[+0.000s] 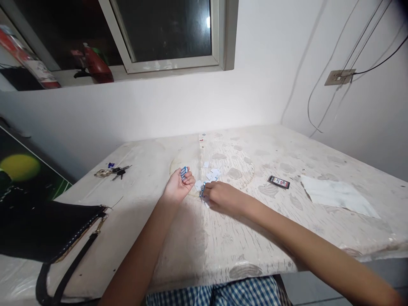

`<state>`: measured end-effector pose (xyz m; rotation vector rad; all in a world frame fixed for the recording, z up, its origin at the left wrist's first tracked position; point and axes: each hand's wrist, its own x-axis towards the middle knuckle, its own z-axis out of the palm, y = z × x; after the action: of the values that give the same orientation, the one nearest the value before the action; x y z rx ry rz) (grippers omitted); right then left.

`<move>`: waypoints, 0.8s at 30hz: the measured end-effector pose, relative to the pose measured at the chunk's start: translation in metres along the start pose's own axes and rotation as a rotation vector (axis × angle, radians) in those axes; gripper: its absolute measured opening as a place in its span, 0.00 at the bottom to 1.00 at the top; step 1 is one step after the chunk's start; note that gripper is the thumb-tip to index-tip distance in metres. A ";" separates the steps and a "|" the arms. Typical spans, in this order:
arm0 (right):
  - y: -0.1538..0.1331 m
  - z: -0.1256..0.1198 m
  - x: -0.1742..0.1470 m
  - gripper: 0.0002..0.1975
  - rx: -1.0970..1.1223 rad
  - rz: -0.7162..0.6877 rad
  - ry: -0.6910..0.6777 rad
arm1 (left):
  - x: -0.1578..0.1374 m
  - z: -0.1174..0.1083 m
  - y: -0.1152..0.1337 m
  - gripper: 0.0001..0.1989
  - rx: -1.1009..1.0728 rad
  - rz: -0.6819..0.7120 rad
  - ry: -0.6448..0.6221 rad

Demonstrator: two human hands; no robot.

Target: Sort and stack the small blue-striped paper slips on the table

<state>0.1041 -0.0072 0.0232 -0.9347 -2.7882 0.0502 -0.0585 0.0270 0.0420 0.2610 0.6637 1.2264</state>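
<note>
Several small blue-and-white pieces (184, 172) are bunched in my left hand (180, 185), its fingers curled round them over the middle of the table. Just to the right, my right hand (219, 195) pinches another small blue-edged piece (202, 190) close to the tabletop. What kind of pieces they are is too small to make out. Several loose white square pieces (213, 174) lie scattered on the table beyond and under my right hand, some partly hidden by its fingers.
The table (255, 238) has a patterned plastic cover. Keys (119, 171) lie at left, near a black bag (47, 229) with a strap. A small dark packet (279, 182) and a white cloth (338, 196) lie at right. A wall outlet (339, 77) has cables hanging.
</note>
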 end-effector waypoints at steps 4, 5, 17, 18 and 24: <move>0.005 0.000 -0.001 0.06 0.004 -0.036 0.033 | 0.003 -0.001 -0.001 0.12 0.013 -0.009 0.017; 0.005 0.000 -0.001 0.05 0.008 -0.043 0.033 | 0.003 -0.001 -0.001 0.12 0.018 -0.014 0.017; 0.002 0.015 0.007 0.10 -0.145 0.014 0.164 | 0.004 -0.006 -0.004 0.11 0.058 -0.019 0.012; 0.002 0.015 0.008 0.10 -0.129 0.037 0.190 | 0.004 -0.006 -0.004 0.11 0.061 -0.023 0.012; 0.022 0.009 0.014 0.08 0.467 0.331 0.419 | 0.001 -0.003 -0.008 0.11 0.096 -0.026 -0.019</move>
<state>0.1043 0.0191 0.0148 -1.1095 -2.0884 0.4726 -0.0542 0.0244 0.0348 0.3428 0.7082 1.1680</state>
